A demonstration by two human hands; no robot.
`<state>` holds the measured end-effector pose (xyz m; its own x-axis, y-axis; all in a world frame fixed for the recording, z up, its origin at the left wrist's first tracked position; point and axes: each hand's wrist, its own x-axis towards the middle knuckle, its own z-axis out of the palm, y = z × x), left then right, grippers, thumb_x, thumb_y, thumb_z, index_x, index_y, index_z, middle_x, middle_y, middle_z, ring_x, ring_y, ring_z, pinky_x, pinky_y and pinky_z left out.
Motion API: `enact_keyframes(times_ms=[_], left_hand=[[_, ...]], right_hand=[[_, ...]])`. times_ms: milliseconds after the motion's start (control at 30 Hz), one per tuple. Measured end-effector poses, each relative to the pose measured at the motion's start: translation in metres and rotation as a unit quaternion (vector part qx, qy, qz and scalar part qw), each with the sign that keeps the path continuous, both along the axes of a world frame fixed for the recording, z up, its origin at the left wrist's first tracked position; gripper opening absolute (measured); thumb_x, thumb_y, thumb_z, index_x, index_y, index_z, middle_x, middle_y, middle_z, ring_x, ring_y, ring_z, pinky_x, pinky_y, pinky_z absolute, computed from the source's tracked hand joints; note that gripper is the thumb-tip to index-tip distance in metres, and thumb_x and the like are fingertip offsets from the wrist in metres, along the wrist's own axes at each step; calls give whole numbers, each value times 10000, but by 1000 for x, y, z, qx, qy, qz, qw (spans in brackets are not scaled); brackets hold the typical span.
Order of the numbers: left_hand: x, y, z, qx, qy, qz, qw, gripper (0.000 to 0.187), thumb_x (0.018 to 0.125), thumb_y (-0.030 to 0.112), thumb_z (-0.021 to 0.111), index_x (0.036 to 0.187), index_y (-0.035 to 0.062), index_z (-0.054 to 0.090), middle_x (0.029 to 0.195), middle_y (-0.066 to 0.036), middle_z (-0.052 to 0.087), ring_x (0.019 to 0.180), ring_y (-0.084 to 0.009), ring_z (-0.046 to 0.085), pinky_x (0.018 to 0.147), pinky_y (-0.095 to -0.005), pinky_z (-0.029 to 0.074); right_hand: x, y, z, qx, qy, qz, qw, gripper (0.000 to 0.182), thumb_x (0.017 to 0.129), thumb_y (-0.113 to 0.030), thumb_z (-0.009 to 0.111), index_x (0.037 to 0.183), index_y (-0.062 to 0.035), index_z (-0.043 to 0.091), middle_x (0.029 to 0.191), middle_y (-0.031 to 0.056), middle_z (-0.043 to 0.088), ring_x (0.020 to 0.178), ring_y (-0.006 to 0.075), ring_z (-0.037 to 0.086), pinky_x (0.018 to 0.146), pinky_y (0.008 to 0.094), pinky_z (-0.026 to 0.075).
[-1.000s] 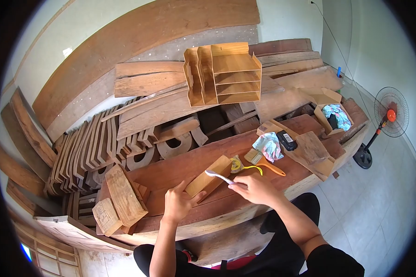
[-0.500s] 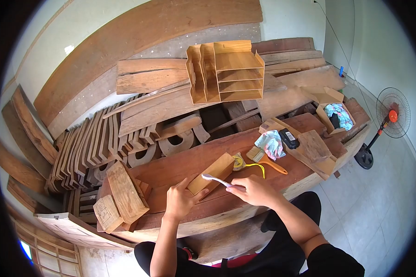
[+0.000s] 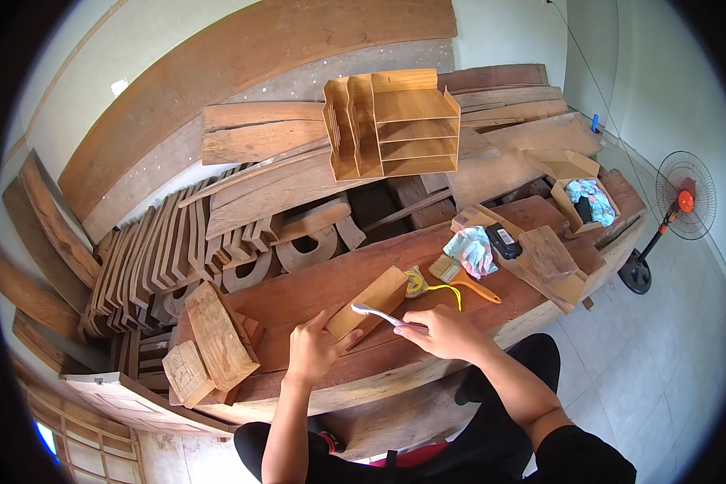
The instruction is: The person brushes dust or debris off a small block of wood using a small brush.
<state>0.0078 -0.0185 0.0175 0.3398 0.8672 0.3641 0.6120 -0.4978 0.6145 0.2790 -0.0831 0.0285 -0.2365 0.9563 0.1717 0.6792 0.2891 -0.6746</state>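
Observation:
My left hand (image 3: 315, 351) grips the near left end of a small rectangular wooden block (image 3: 371, 302), thumb along its lower edge and fingers at its upper side. My right hand (image 3: 440, 333) is closed round the handle of a white toothbrush (image 3: 377, 314), whose head lies over the block's middle. Just beyond the block's far end is a tape measure (image 3: 415, 283) with a yellow strap. A paintbrush with an orange handle (image 3: 480, 291) rests beside it. All this is on a thick reddish wooden slab (image 3: 274, 302).
Wooden blocks (image 3: 222, 339) are stacked at the slab's left end. To the right lie a patterned cloth (image 3: 471, 251), a black device (image 3: 503, 241) and a cardboard box (image 3: 569, 198). A wooden organizer (image 3: 415, 109) stands on planks behind. A fan (image 3: 686, 198) is at far right.
Both hands, the block and the toothbrush keep almost the same place. The view has shifted very slightly.

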Motion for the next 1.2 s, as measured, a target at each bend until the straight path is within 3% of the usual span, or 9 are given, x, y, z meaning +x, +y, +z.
enact_keyframes(times_ms=[500, 733, 800, 900, 933, 1000, 1033, 1100, 1200], left_hand=[[-1, 1, -1, 2, 9, -2, 1000, 586, 824, 417, 901, 1280, 86, 739, 930, -186, 791, 832, -351, 781, 756, -419, 619], [0, 4, -3, -16, -3, -5, 1000, 573, 820, 400, 909, 1273, 93, 742, 713, -155, 728, 675, -339, 745, 695, -424, 601], [-4, 7, -6, -35, 6, 1, 999, 578, 822, 407, 906, 1281, 98, 739, 659, -140, 704, 637, -335, 730, 684, -424, 597], [-1, 3, -4, 8, 16, 9, 1000, 601, 823, 419, 901, 1302, 100, 728, 725, -149, 729, 681, -338, 741, 703, -424, 598], [-3, 2, -6, 6, 7, 5, 1000, 608, 823, 423, 899, 1308, 100, 725, 768, -156, 743, 713, -340, 749, 720, -425, 602], [-2, 4, -9, 12, -23, -5, 1000, 622, 824, 429, 896, 1321, 101, 717, 853, -170, 769, 775, -345, 765, 753, -427, 609], [-3, 6, -12, 10, 4, -1, 1000, 640, 822, 421, 897, 1342, 103, 701, 988, -186, 790, 883, -357, 776, 818, -432, 617], [-4, 8, -13, 12, -11, -9, 1000, 655, 822, 418, 895, 1359, 104, 689, 1007, -186, 793, 898, -360, 777, 835, -428, 621], [-3, 4, -13, 33, -20, -12, 999, 678, 816, 389, 901, 1382, 96, 672, 1002, -192, 793, 884, -357, 780, 837, -428, 622]], right_hand=[[3, 2, -1, 3, 2, 8, 1000, 313, 1058, -365, 667, 1040, -65, 751, 713, 163, 706, 627, 343, 693, 587, 457, 506], [-13, -1, -14, 105, 11, -45, 993, 294, 1043, -376, 685, 1021, -90, 752, 701, 186, 683, 630, 389, 675, 569, 452, 479], [-22, -10, -9, 40, -44, -21, 998, 287, 1039, -363, 686, 1000, -85, 743, 735, 192, 700, 676, 413, 691, 583, 455, 500], [-14, -1, -6, 6, 43, -34, 998, 271, 1042, -353, 683, 1034, -91, 751, 730, 188, 693, 654, 391, 688, 571, 459, 496], [-8, 5, -5, 28, -22, -75, 997, 270, 1043, -356, 682, 1052, -99, 763, 724, 187, 688, 628, 384, 680, 576, 460, 499], [-19, 0, -9, 18, -4, -73, 997, 271, 1036, -365, 693, 1044, -102, 761, 708, 185, 683, 606, 387, 672, 578, 461, 501], [-26, -5, -17, 45, -9, -22, 999, 273, 1033, -366, 698, 1037, -101, 763, 693, 183, 677, 594, 383, 669, 571, 459, 499], [-34, -12, -24, 53, -8, 28, 998, 264, 1023, -353, 718, 1016, -94, 768, 667, 181, 667, 599, 371, 683, 558, 453, 494], [-19, 4, -10, 50, -4, -73, 996, 286, 1043, -378, 677, 1015, -109, 768, 638, 163, 677, 550, 358, 678, 522, 477, 500]])
